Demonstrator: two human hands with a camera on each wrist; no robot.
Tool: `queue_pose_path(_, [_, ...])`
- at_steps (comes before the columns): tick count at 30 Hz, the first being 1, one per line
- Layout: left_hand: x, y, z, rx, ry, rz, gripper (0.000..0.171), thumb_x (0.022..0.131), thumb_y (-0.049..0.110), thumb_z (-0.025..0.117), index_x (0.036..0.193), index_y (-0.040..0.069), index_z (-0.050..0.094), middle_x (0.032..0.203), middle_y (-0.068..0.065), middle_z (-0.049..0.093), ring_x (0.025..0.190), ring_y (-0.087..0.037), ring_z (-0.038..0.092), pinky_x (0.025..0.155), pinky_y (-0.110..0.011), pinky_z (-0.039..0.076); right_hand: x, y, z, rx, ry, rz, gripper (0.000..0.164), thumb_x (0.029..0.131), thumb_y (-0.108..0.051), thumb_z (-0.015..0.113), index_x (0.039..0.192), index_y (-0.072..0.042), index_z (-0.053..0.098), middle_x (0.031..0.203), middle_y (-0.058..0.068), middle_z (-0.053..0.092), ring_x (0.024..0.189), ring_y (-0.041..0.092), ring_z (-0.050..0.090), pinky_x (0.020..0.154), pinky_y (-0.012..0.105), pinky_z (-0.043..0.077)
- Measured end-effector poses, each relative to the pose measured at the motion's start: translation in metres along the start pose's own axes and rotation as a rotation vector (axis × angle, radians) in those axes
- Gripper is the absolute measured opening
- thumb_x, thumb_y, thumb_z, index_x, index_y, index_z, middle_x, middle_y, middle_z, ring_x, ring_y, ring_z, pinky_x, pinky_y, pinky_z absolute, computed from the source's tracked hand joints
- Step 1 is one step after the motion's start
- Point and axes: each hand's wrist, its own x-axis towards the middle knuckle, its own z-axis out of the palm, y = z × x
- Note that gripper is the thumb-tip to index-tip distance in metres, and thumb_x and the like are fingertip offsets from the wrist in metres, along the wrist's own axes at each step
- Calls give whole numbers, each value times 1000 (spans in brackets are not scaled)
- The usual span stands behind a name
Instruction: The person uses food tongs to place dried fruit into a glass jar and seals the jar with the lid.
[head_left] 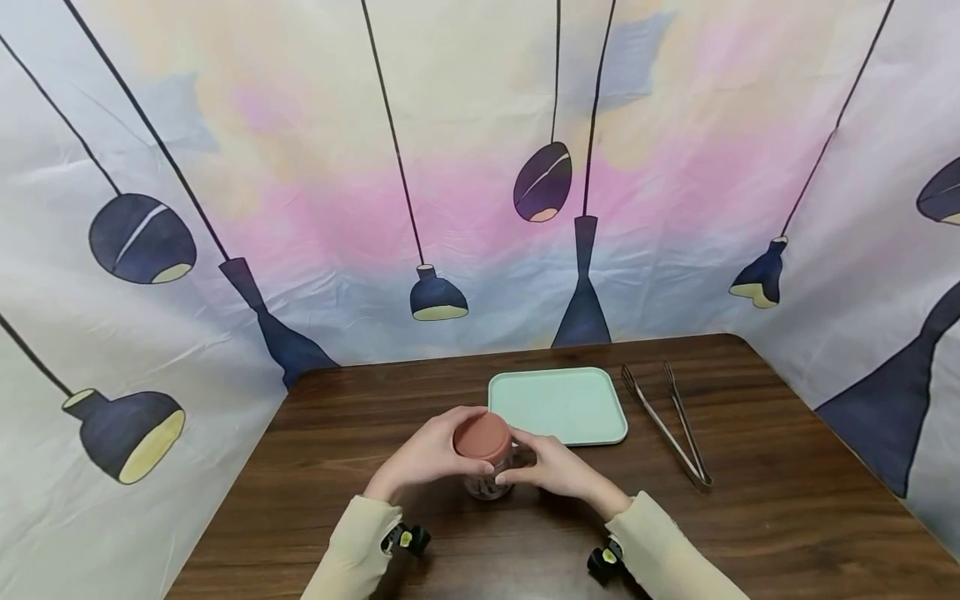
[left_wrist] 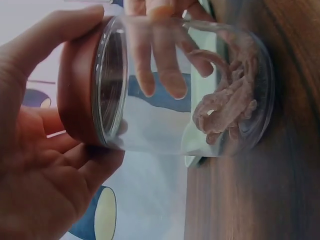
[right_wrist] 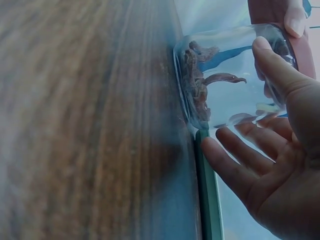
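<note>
A clear glass jar [left_wrist: 155, 115] with a reddish-brown lid [head_left: 482, 437] stands upright on the table. Several brownish, shrivelled strips [left_wrist: 227, 102] lie at its bottom. My left hand [head_left: 431, 458] grips the lid from the left, thumb on the near side and fingers round the far side. From the right, my right hand [head_left: 555, 468] holds the glass body. Its thumb [right_wrist: 275, 65] lies on the near side of the glass, and its fingers [right_wrist: 245, 150] curve round the far side. The lid sits on the jar's mouth.
Behind the jar lies a pale green tray [head_left: 558, 406], its near left corner close to the hands. Metal tongs [head_left: 678, 429] rest spread on the dark wooden table [head_left: 795, 500], right of the tray. A lamp-patterned cloth [head_left: 480, 167] hangs along the table's back edge.
</note>
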Motion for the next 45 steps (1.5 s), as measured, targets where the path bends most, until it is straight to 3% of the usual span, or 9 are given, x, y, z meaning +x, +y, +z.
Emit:
queue_pose_path(5, [5,-5,-6,-86,-75,-18,84,77,38,88,147,14,49,126,4,62,109,-13,61,91,-37,51,1,0,1,-14,11,8,79,92,-41,74,158,-24,34,141,0,59,114,16,64,85,31,53])
queue_pose_path(12, [10,-13,-7,-138,-137,-46,85,77,31,88,150,16,46,127,4,62,112,-15,60,92,-36,50,1,2,1,-40,14,14,80,92,-44,73,159,-24,33,145,0,56,118,18,62,90,33,53])
queue_pose_path(23, [20,-17,-7,-208,-173,-32,84,78,25,87,151,16,45,130,0,61,115,-18,59,93,-37,49,2,6,-2,-34,21,23,79,93,-40,73,159,-26,32,147,0,53,121,20,61,93,37,52])
queue_pose_path(32, [12,-27,-5,-297,-162,-52,85,82,25,85,154,15,39,136,-2,57,120,-20,56,96,-39,47,8,6,2,-34,-10,47,78,94,-42,71,159,-26,31,149,0,52,122,20,60,94,35,51])
queue_pose_path(38, [4,-35,-2,-419,-173,-62,90,88,20,79,161,18,25,151,-8,45,129,-25,51,97,-39,46,11,2,2,-32,-38,52,77,95,-41,70,160,-26,30,151,2,50,123,22,59,95,37,51])
queue_pose_path(42, [1,-36,-3,-425,-177,-44,95,90,21,78,163,22,17,163,-9,28,136,-27,44,100,-39,45,11,-2,0,-70,-26,61,84,94,-38,73,161,-17,27,159,8,37,137,29,48,104,48,44])
queue_pose_path(45, [-2,-35,-8,-392,-140,-14,97,91,22,77,163,27,13,166,-9,20,143,-28,38,105,-46,42,10,-6,-6,-104,40,71,88,92,-34,76,160,-9,26,163,15,28,139,36,44,107,55,40])
